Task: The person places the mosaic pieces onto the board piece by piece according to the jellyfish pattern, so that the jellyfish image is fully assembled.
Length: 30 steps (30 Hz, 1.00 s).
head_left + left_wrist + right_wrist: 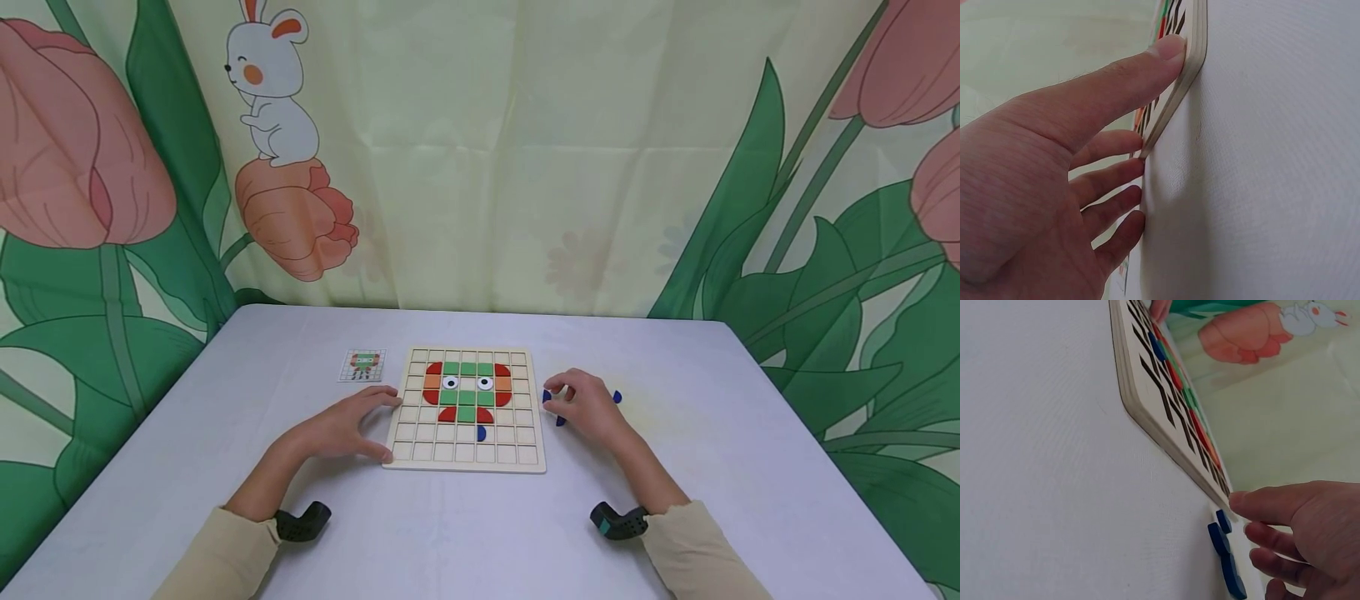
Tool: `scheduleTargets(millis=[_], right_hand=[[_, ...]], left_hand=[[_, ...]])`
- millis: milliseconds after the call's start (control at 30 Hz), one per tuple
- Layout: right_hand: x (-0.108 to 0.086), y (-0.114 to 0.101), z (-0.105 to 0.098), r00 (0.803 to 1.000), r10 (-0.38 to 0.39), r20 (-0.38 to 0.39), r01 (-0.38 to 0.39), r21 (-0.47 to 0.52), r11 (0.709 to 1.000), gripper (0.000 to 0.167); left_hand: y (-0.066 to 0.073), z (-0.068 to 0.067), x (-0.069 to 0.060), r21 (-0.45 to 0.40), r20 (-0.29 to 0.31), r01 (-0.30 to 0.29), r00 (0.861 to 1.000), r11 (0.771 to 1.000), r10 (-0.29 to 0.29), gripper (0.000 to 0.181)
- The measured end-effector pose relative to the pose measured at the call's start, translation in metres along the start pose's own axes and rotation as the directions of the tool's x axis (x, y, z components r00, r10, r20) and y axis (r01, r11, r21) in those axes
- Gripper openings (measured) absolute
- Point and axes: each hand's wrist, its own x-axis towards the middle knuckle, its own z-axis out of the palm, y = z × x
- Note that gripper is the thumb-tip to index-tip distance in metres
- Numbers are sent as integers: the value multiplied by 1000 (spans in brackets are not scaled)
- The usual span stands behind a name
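A wooden grid board point(427, 452) lies on the table, with red, green, orange and eye tiles set in it, and one blue half-round tile point(482, 433) below them. My left hand point(341, 425) steadies the board's left side: its thumb point(1169, 50) rests on the near corner and its fingertips touch the edge. Beyond the board's right edge, my right hand point(588, 407) hovers over several loose blue tiles point(1230, 575), fingers loosely bent. A gap shows between its thumb and index finger, with nothing visible in it. The hand partly hides the blue tiles in the head view.
A small pattern card point(363, 365) lies left of the board's far corner. One blue tile point(617, 397) sits to the right of my right hand. A white cloth covers the table point(480, 542), and a printed curtain point(480, 167) hangs behind it.
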Motion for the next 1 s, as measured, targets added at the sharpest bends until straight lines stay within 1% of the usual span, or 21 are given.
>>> scheduleTargets(millis=[367, 567, 767, 1000], right_hand=[[7, 5, 2, 999, 28, 21, -28, -46, 999, 29], [10, 5, 4, 999, 30, 29, -28, -68, 997, 28], [12, 4, 4, 999, 28, 30, -25, -82, 996, 25], [12, 3, 5, 999, 19, 33, -15, -97, 995, 25]], left_hand=[[1, 0, 1, -5, 4, 19, 1000, 1000, -18, 84], [1, 1, 1, -1, 5, 24, 1000, 1000, -24, 84], [0, 0, -1, -15, 6, 18, 1000, 1000, -18, 83], [2, -1, -1, -11, 6, 6, 1000, 1000, -6, 83]])
